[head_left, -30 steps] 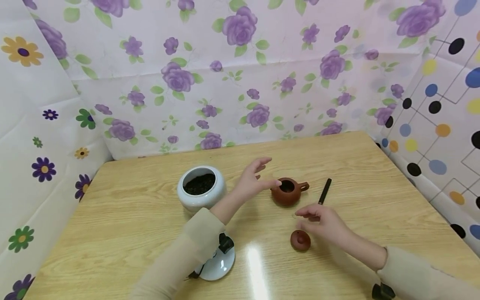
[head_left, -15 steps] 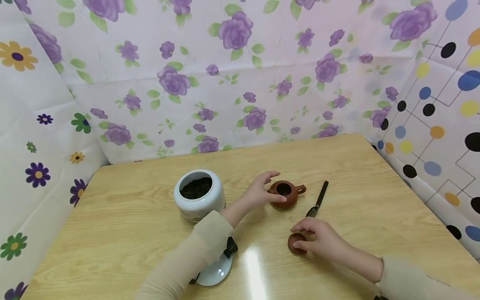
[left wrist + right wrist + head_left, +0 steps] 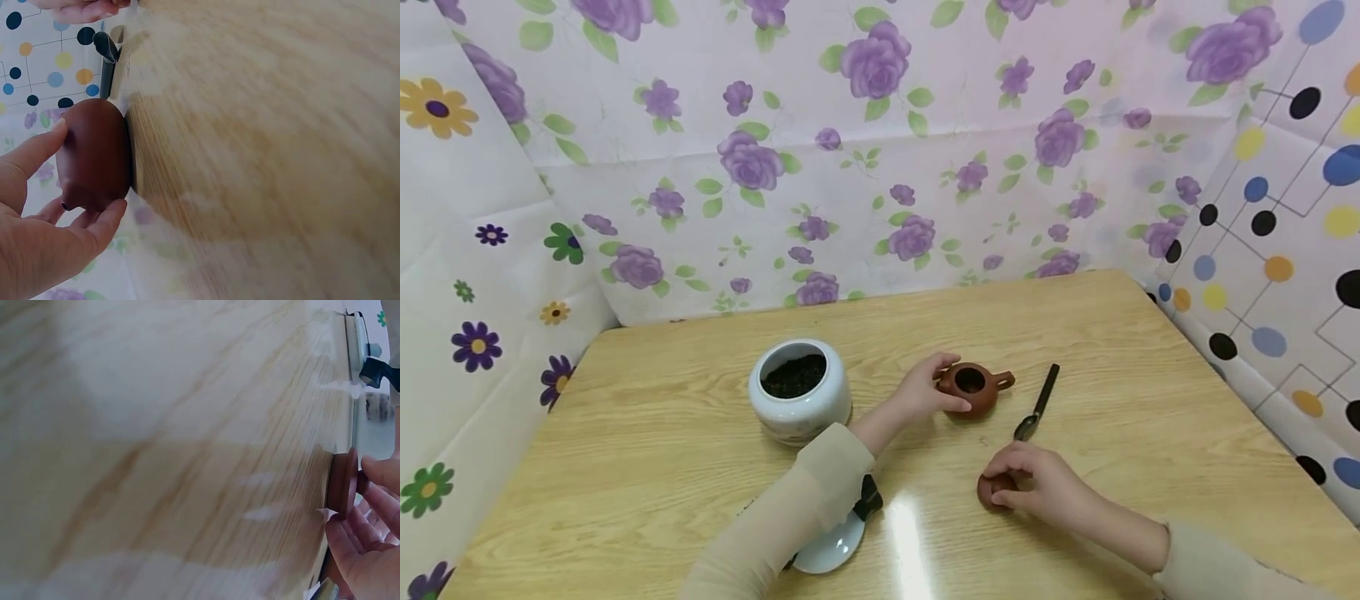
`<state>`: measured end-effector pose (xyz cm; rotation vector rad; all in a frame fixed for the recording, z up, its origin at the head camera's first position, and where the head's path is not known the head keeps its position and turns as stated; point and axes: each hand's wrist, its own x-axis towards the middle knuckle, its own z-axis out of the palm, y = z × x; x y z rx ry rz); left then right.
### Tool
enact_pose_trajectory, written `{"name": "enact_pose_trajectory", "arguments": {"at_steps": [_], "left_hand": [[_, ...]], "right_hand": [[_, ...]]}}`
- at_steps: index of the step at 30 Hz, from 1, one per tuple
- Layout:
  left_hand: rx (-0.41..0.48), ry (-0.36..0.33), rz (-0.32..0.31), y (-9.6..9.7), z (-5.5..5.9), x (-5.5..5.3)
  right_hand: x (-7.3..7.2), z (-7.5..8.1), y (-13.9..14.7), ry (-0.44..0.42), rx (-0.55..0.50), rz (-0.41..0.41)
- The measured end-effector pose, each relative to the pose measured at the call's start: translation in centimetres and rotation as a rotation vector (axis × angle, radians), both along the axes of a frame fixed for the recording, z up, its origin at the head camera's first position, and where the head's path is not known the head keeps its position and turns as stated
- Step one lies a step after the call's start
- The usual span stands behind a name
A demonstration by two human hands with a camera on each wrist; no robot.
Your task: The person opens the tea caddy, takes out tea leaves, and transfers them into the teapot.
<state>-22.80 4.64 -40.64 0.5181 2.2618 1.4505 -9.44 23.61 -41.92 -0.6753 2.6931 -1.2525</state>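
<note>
A small brown clay teapot (image 3: 973, 387) stands lidless on the wooden table (image 3: 662, 417). My left hand (image 3: 928, 388) grips its left side. In the left wrist view the thumb and fingers (image 3: 103, 219) wrap around the teapot (image 3: 94, 156). The teapot's brown lid (image 3: 991, 492) lies nearer me, mostly covered by my right hand (image 3: 1033, 483). The right wrist view shows fingertips (image 3: 375, 487) pinching the knob of the lid (image 3: 342, 482), which rests flat on the table. A black tea scoop (image 3: 1037, 404) lies between the teapot and my right hand.
A white ceramic jar (image 3: 799, 392) holding dark tea leaves stands open to the left of the teapot. Its white lid (image 3: 827, 546) lies at the front edge under my left forearm. Patterned paper walls (image 3: 880, 167) close in the table on three sides.
My left hand dropped from above the table and closed round the teapot. My right hand drew back from near the scoop onto the brown lid and took hold of it.
</note>
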Motion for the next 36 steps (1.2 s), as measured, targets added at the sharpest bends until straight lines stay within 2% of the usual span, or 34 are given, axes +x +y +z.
{"name": "enact_pose_trajectory", "arguments": {"at_steps": [5,14,20,24,27,36], "left_hand": [[0.034,-0.045,0.037,0.1,-0.3,0.0],[0.023,-0.064,0.043,-0.1,-0.3,0.2],[0.037,-0.050,0.046,0.0,-0.3,0.1],[0.023,-0.050,0.047,0.0,-0.2,0.0],[0.022,-0.048,0.047,0.0,-0.2,0.0],[0.000,-0.026,0.007,-0.2,-0.2,-0.3]], "right_hand": [[0.2,-0.2,0.1,0.049,0.018,0.003],[0.3,-0.3,0.1,0.023,0.005,0.000],[0.1,-0.1,0.1,0.087,0.008,-0.039],[-0.3,0.5,0.1,0.150,0.020,-0.058],[-0.9,1.2,0.1,0.165,0.009,-0.062],[-2.7,3.4,0.0,0.133,0.015,-0.161]]}}
